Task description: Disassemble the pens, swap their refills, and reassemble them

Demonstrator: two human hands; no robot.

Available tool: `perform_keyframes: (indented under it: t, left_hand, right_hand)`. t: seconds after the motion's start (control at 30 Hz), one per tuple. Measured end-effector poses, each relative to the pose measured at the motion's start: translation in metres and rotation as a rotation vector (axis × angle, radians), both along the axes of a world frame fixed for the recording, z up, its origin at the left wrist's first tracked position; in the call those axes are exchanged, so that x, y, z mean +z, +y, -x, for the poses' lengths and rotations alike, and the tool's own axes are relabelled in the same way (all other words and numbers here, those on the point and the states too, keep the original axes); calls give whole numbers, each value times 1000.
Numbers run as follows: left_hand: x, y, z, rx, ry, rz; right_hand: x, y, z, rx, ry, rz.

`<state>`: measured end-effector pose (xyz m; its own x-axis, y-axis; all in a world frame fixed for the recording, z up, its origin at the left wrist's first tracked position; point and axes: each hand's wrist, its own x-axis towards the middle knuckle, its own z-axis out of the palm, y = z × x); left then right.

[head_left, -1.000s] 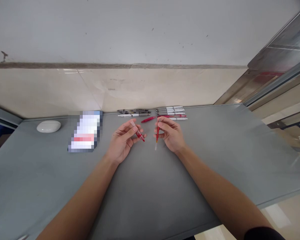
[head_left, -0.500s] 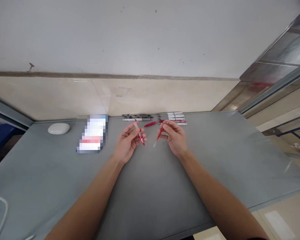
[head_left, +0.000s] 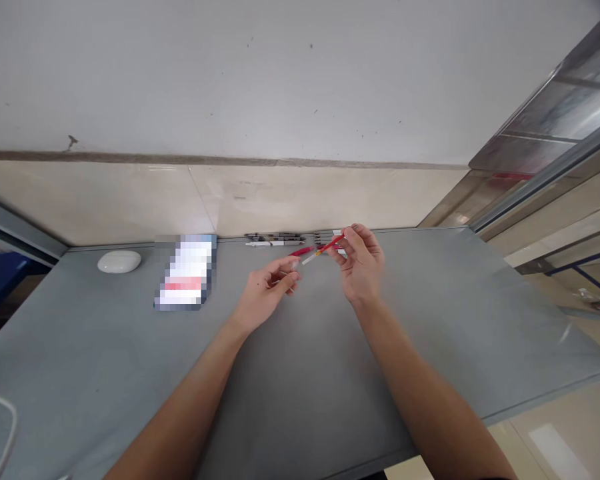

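My right hand (head_left: 364, 263) pinches a red pen refill (head_left: 333, 243) by its upper end. The refill slants down to the left, its pale translucent end close to the fingertips of my left hand (head_left: 270, 287). Closed fingers of my left hand hold a clear pen barrel (head_left: 295, 263), mostly hidden; I cannot tell whether the refill's end touches it. Just behind lies a red pen part (head_left: 301, 251) on the grey table (head_left: 300, 373).
Several black and white pens (head_left: 275, 239) lie along the back edge. Another row of pens (head_left: 325, 237) is partly covered by my right hand. At left are a blurred phone (head_left: 185, 273), a white mouse (head_left: 119, 262) and a white cable (head_left: 11, 417).
My right hand has lifted and turned, so the refill now lies flatter and points left. My left hand has moved right and turned inward, hiding most of the barrel.
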<state>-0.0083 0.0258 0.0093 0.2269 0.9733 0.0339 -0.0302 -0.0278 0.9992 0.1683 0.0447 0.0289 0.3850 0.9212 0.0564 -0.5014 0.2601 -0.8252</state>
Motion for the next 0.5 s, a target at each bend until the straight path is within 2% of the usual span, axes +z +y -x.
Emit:
perform_keyframes:
  t: [0.3, 0.5]
  left_hand:
    - [-7, 3, 0, -2, 107, -94]
    - [-8, 4, 3, -4, 168, -95]
  right_hand:
    - [-5, 0, 1, -36, -79, -9]
    - [-5, -1, 2, -32, -85, -21]
